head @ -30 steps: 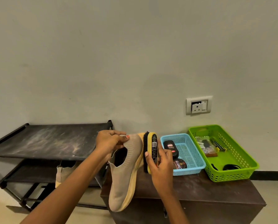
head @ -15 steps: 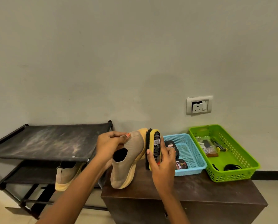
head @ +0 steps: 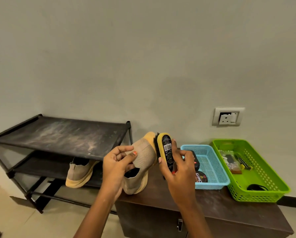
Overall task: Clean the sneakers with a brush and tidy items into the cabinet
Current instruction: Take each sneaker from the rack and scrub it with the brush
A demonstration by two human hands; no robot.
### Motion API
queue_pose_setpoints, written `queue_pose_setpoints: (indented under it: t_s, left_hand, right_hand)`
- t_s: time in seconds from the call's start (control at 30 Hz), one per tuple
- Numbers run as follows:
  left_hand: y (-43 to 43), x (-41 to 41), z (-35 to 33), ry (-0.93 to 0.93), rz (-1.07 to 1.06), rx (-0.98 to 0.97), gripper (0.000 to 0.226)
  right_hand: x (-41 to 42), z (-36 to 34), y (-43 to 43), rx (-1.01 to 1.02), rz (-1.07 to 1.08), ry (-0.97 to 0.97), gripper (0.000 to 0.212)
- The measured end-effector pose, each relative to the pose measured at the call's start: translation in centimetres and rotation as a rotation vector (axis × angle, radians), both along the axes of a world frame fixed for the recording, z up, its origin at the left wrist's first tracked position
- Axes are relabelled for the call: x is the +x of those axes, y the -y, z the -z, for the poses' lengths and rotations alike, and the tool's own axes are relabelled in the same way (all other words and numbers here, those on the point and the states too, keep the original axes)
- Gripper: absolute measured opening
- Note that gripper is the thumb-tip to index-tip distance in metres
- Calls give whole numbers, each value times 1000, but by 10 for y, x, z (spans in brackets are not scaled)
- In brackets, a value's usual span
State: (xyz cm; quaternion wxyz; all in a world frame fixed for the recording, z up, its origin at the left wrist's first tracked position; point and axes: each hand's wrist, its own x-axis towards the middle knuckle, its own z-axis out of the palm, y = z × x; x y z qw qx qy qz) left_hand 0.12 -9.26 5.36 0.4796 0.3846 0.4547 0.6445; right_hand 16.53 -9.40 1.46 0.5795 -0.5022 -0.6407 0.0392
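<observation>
Head view looks down on a dark brown cabinet point(head: 212, 208) right in front of me, its top dusty and scuffed, with a small metal handle point(head: 179, 225) on the front. To my left the floor point(head: 9, 217) is pale tile. On the cabinet's right half sit two plastic baskets side by side: a blue basket point(head: 212, 185) holding a round polish tin point(head: 201, 176) and a black bottle point(head: 195, 162), and a green basket point(head: 264, 196) with small odds and ends I can't make out. Left of the cabinet stands a black shoe rack point(head: 57, 134), its top shelf streaked with grey dust. A second sneaker point(head: 80, 174) sits on a lower shelf. Behind everything is a plain greyish wall point(head: 143, 57) with a white socket plate point(head: 228, 116) above the baskets.

My left hand point(head: 117, 162) pinches the sneaker point(head: 142, 157) by its knit collar, thumb on the outside. The shoe stands tipped up at the cabinet's left end, heel down on the top, toe raised toward the wall. Its upper is beige ribbed knit with a dark opening, and its thick sole is pale yellow-orange.

My right hand point(head: 178, 167) grips the brush point(head: 166, 150), fingers wrapped round its lower half. The yellow back, with a black label and barcode, faces me. Its black bristles press against the sole near the toe.
</observation>
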Motion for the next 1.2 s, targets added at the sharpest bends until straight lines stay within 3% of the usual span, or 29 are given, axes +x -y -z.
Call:
queue_pose_setpoints:
  t_s: [0.3, 0.5, 0.63, 0.77, 0.9, 1.07, 1.2]
  left_hand:
    - [14, -27, 0, 38, -33, 18, 24]
    - [21, -40, 3, -33, 34, 7, 22]
    - [26, -43, 5, 8, 42, 33, 23]
    - [26, -39, 7, -33, 40, 29, 23]
    - [26, -28, 8, -31, 81, 48, 23]
    - [21, -35, 9, -66, 48, 43, 33]
    - [23, -37, 11, 13, 119, 75, 42]
  right_hand:
    - [-30, -20, 24, 69, 19, 389, 62]
    - [-23, -37, 20, 63, 149, 265, 53]
    - [-40, -38, 33, 146, 33, 468, 49]
    - [-30, -46, 27, 73, 169, 335, 50]
    - [-52, -36, 43, 148, 48, 571, 47]
    - [-24, -47, 28, 21, 189, 303, 49]
    - [-32, -44, 43, 125, -4, 565, 49]
